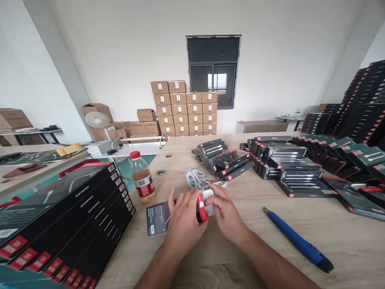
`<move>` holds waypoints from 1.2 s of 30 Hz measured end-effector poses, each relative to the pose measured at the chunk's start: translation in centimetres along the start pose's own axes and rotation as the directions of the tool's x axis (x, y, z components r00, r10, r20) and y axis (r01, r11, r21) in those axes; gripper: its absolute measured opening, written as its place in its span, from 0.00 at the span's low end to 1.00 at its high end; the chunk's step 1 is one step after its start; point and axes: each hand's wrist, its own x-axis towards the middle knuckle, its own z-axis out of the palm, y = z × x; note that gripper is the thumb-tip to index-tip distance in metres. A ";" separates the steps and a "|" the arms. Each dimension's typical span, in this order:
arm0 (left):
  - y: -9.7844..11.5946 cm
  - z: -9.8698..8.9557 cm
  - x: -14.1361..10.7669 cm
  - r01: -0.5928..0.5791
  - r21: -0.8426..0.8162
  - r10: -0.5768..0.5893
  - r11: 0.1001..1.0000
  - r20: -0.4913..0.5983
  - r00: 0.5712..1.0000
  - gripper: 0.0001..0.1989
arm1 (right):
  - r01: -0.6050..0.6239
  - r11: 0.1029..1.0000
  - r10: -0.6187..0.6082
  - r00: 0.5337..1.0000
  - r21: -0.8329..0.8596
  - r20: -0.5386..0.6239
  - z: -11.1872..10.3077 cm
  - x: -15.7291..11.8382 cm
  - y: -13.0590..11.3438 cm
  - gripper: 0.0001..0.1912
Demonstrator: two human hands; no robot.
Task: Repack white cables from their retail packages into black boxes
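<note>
My left hand [187, 210] is wrapped over a flat black and red retail box [202, 210], its red end facing right. My right hand [227, 210] has its thumb and fingers closed on a whitish insert [208, 196] at that end of the box. How far the insert sits inside the box is hidden by my fingers. Just beyond my hands lies a coiled bundle of pale grey cable [196, 178]. Another dark printed box [157, 218] lies flat on the table, partly under my left hand.
A drink bottle [141, 176] and a tall stack of black boxes [75, 208] stand to the left. A blue-handled tool [297, 239] lies on the right. Beyond are a loose pile of black boxes [213, 150] and rows of boxes [300, 180]. Cartons [180, 108] line the wall.
</note>
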 end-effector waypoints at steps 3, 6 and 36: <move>0.3 0.1 0.1 0.017 0.018 -0.016 1.000 -0.035 0.999 0.26 | -0.154 0.974 0.138 0.985 0.169 0.104 0.3 0.2 -0.5 0.16; 0.3 -0.1 0.3 0.009 0.020 -0.009 1.000 0.011 1.000 0.27 | -0.318 0.883 0.273 0.946 0.345 0.172 -0.1 0.7 -1.0 0.13; -1.4 -1.2 -0.3 0.165 -0.037 -0.132 0.986 0.444 0.886 0.34 | 0.019 0.985 -0.015 1.000 -0.171 0.025 -5.9 1.6 1.0 0.09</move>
